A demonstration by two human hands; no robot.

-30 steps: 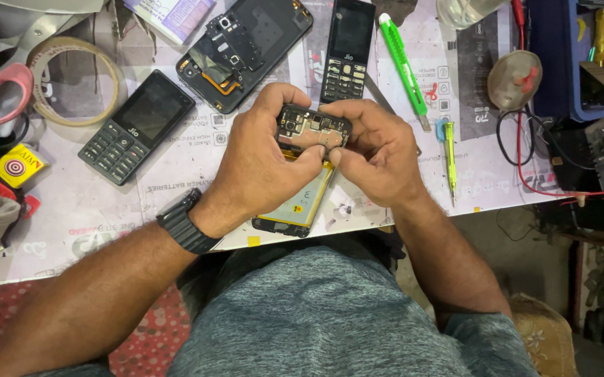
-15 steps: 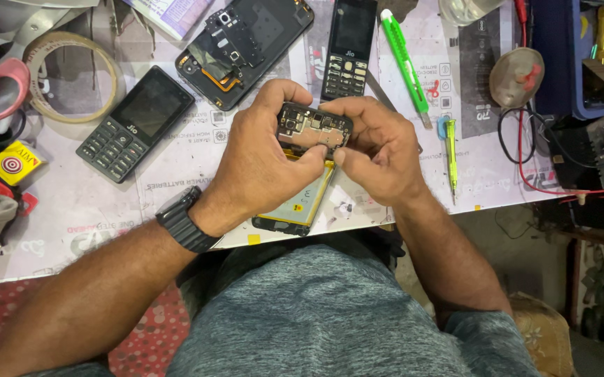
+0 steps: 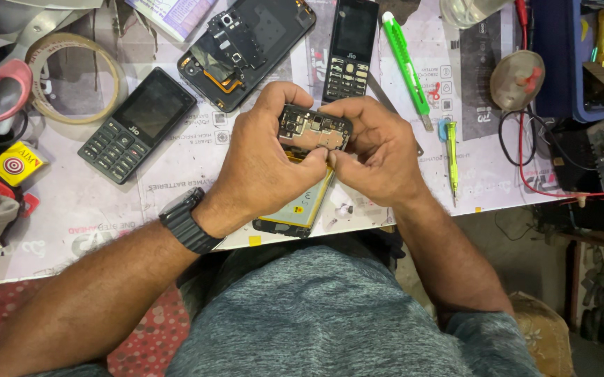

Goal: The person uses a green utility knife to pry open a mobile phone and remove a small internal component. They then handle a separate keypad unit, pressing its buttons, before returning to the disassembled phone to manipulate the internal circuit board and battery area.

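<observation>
Cluttered repair tabletop [image 3: 176,174]: our left hand [image 3: 267,167] and right hand [image 3: 379,157] together grip an opened phone [image 3: 314,129], board bared; we judge disassembly midway, reassembly outstanding

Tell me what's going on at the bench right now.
A person holds an opened phone in both hands over the table: the left hand grips its side, and the right hand pinches at its lower edge. Its circuit board is exposed. Two keypad phones, another dismantled phone and a green utility knife lie nearby.
</observation>
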